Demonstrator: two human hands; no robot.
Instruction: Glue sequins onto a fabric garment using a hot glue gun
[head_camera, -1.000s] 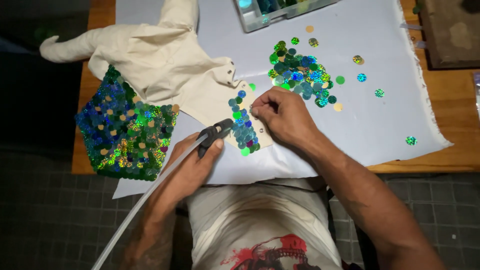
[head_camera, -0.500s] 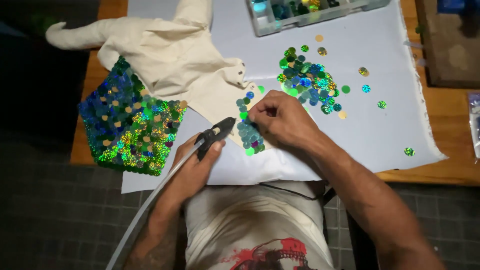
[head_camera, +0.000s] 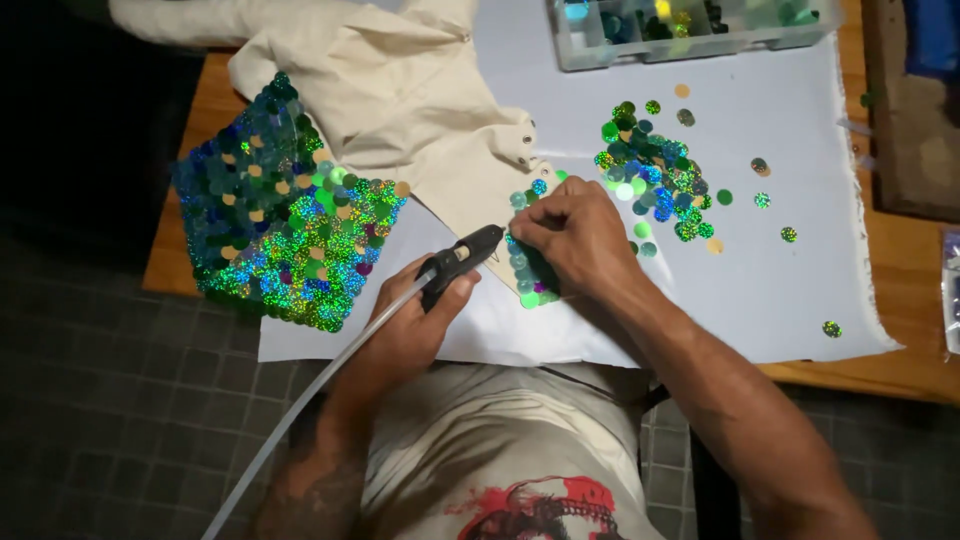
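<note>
Pressing a sequin onto the cream fabric piece (head_camera: 480, 190) is done with the pinched fingertips of the right hand (head_camera: 575, 235), seen from the head view, while a black glue gun (head_camera: 462, 255) is gripped in the closed left hand (head_camera: 415, 325), its nozzle just beside the sequin row (head_camera: 530, 270). For a neat result, each disc is best overlapped evenly and held flat until set. Loose sequins (head_camera: 650, 170) are heaped on the white sheet (head_camera: 800, 290) covering the table (head_camera: 900, 370). A clear compartment box (head_camera: 690, 30) is set at the far edge; a pale packet (head_camera: 950, 290) is cut off at right.

Clear plastic packet (head_camera: 950, 290) (partly cropped), table's right edge
</note>
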